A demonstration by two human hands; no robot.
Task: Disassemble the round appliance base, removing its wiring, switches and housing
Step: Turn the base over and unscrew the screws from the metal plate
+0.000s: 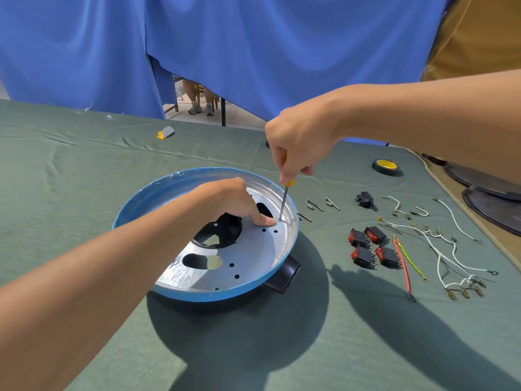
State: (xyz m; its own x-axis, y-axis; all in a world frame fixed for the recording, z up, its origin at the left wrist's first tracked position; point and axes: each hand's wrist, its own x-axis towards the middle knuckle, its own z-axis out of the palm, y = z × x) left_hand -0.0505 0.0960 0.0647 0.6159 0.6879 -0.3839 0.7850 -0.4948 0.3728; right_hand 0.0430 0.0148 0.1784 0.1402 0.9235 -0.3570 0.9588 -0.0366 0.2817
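Well, your spread of loose parts lies toward the right edge of the green-clothed table (84,170): four red rocker switches (366,246), a tangle of white wires (439,249), a red wire (403,266) with a yellow-green wire (412,261) just beside it, some small metal pins (315,205) and a black plug piece (364,199). A roll of black tape (386,166) sits farther back. None of it touches the round base (225,296), which rests near the middle of the table, open side up, its black side box (287,273) jutting toward the near right.

Your own left forearm crosses the bowl and hides part of the silver plate (253,255). Your right hand (298,142) curls its fingers round the yellow handle of the screwdriver (284,201), which stands almost upright, tip down on the plate close to the right rim. Your left hand (225,198) presses one outstretched fingertip to the plate just beside that tip, gripping nothing.
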